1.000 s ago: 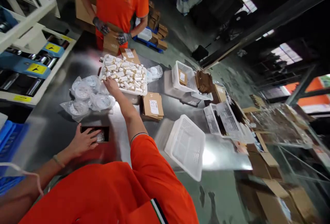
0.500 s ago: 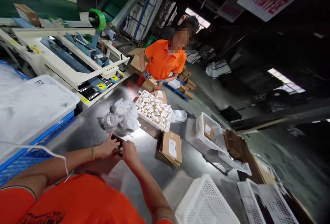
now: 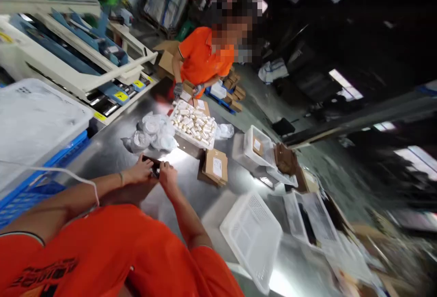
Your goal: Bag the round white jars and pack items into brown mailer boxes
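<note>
Side by side over the metal table (image 3: pixel 112 151), both my hands grip a small brown cardboard box (image 3: pixel 149 158), which lies in shade and is largely covered by them. My left hand (image 3: pixel 139 171) has its fingers bent over one side. My right hand (image 3: pixel 168 175) is curled at the other side, knuckles up. What the box holds inside cannot be made out. Just beyond my hands sit several clear plastic bags (image 3: pixel 157 130). To the right of those, a white basket (image 3: pixel 196 142) is heaped with small white-and-gold pieces (image 3: pixel 193 121).
Flat cardboard boxes with a label (image 3: pixel 215 167) are stacked right of my hands. A white perforated basket (image 3: pixel 252 238) lies nearer me. Across the table, a co-worker in orange (image 3: pixel 201 58) handles a carton. Left are a roller machine (image 3: pixel 75 60) and a white tray (image 3: pixel 37 124).
The view has shifted, so the table and its things appear higher and further left. My hands stay on the cardboard box. The co-worker's gloved hands have moved slightly apart over the carton.
</note>
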Tool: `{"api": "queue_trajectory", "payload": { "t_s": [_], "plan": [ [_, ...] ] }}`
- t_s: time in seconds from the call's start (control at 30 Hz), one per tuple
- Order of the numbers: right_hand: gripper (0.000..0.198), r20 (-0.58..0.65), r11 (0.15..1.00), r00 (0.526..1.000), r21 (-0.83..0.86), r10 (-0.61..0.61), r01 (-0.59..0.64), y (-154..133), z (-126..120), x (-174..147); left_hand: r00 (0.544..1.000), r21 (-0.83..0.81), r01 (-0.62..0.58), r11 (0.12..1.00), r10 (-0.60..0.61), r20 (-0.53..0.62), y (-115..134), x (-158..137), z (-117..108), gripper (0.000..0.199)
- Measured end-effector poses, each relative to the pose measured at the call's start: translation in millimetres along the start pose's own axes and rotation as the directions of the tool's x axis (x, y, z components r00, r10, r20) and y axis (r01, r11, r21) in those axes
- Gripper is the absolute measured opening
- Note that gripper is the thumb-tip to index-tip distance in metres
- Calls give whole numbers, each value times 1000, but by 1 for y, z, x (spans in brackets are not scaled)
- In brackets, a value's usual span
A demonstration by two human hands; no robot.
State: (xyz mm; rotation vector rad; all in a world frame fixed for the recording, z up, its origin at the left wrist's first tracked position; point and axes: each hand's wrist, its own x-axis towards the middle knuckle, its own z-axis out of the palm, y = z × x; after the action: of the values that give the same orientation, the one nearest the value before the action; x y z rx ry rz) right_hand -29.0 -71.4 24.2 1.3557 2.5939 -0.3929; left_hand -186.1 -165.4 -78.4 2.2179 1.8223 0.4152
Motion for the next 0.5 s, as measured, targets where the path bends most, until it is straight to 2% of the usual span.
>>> {"api": "queue_trajectory", "payload": {
  "t_s": [0.07, 0.13, 0.27, 0.33, 0.4, 0.5],
  "plan": [
    [44, -17, 993, 996, 82, 87, -85, 20, -4, -6, 999, -45, -1, 999, 3, 36, -4, -2, -2, 29],
    [42, 41, 973, 990, 184, 137, -142, 33, 2, -3, 997, -74, 10, 997, -5, 78, -9, 1, 1, 31],
    [31, 168, 914, 983, 384, 71, -132, 28, 34, 19, 990, -99, 21, 995, -7, 142, -19, 10, 9, 29],
    [23, 174, 901, 985, 426, 10, -84, 24, 45, 27, 991, -145, 20, 989, -1, 131, -24, 9, 10, 31],
    [18, 175, 905, 979, 426, -103, 19, 27, 49, 27, 996, -280, 36, 959, -10, 91, -35, 3, 8, 35],
    [24, 179, 896, 927, 367, -330, 249, 41, 49, 14, 990, -483, 123, 867, -141, 1, -60, -15, 3, 54]
  ]
}}
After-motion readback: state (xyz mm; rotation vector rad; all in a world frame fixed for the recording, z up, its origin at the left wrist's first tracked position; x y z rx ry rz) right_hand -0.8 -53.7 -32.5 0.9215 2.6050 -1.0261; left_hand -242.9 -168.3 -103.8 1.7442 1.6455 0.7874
